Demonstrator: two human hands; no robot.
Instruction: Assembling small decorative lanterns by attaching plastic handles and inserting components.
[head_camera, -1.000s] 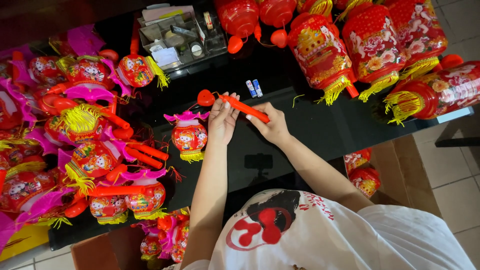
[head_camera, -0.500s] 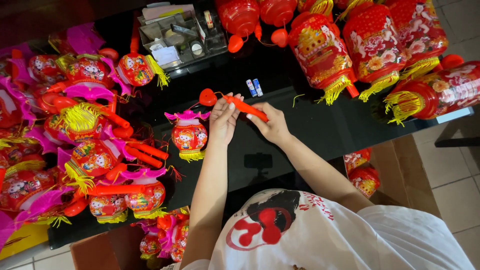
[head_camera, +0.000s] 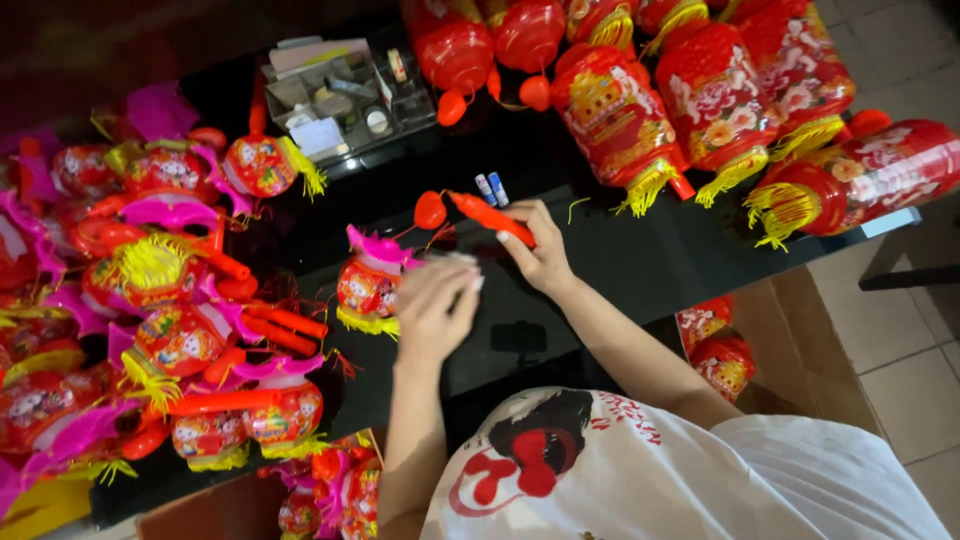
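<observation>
Red plastic handle stick (head_camera: 490, 217) lies gripped in the right hand (head_camera: 538, 258), fingers closed around its near end. Just left of it, the left hand (head_camera: 432, 310), blurred, curls loosely by the small red-and-pink toy lantern (head_camera: 368, 285); its hold is unclear.

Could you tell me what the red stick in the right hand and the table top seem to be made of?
The red stick looks like moulded plastic: smooth, uniformly coloured, with a slight sheen. The table top looks like glossy black glass or lacquer, since it mirrors nearby shapes; which one I cannot tell.
</observation>
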